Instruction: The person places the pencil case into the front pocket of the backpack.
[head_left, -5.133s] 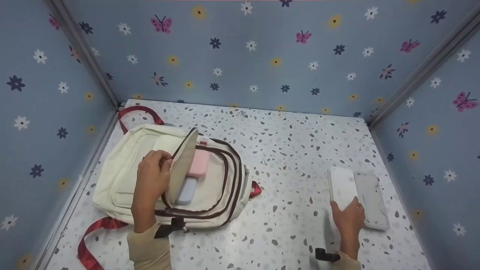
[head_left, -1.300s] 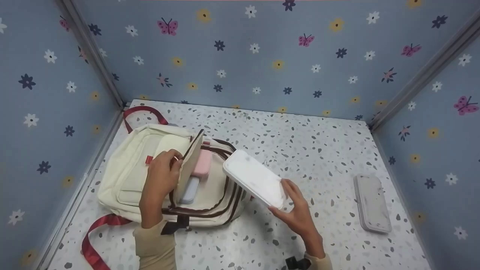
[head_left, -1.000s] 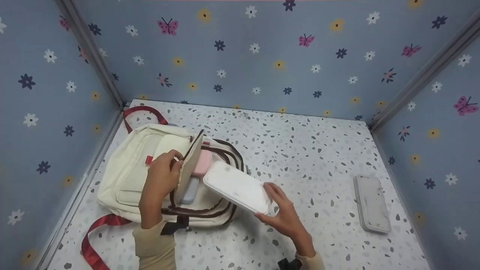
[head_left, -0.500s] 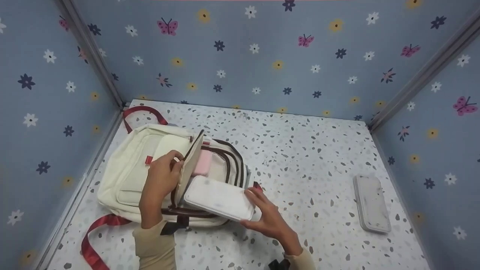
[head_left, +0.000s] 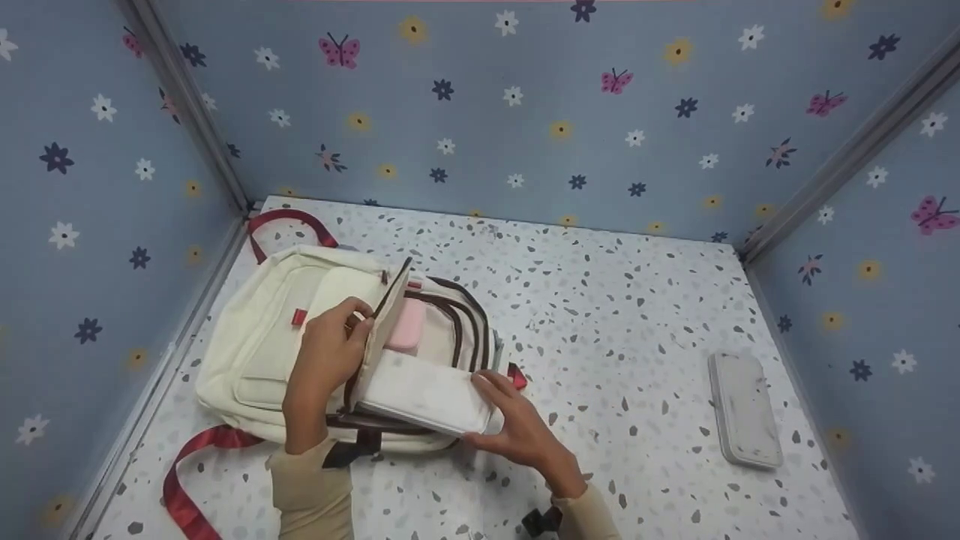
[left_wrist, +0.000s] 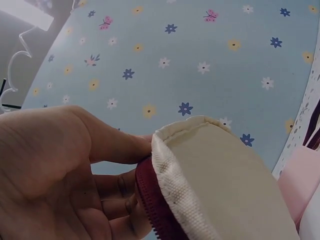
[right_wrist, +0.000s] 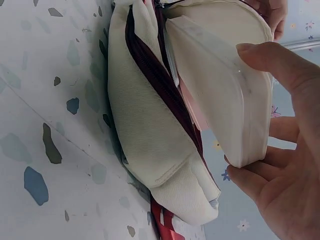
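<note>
A cream backpack (head_left: 255, 337) with brown zips lies on its back at the left, its front pocket unzipped. My left hand (head_left: 326, 352) pinches the edge of the pocket flap (left_wrist: 220, 170) between thumb and fingers and holds it raised. In my right hand (head_left: 517, 424) is a white rounded rectangular case (head_left: 427, 394), gripped at its near end by thumb and fingers. The case's far end is inside the pocket opening, under the flap. A pink case (head_left: 406, 325) lies in the pocket beside it. The pale lavender case seen earlier is hidden behind the white one.
A grey-white rectangular case (head_left: 745, 409) lies on the speckled tabletop (head_left: 600, 315) at the right. Red straps (head_left: 187, 480) spread from the bag's left side. Flower-patterned panels (head_left: 480, 97) wall in the back and both sides.
The right hand picked up the white case beside the grey one, carried it left over the backpack and slid its end into the pocket. The left hand kept holding the flap.
</note>
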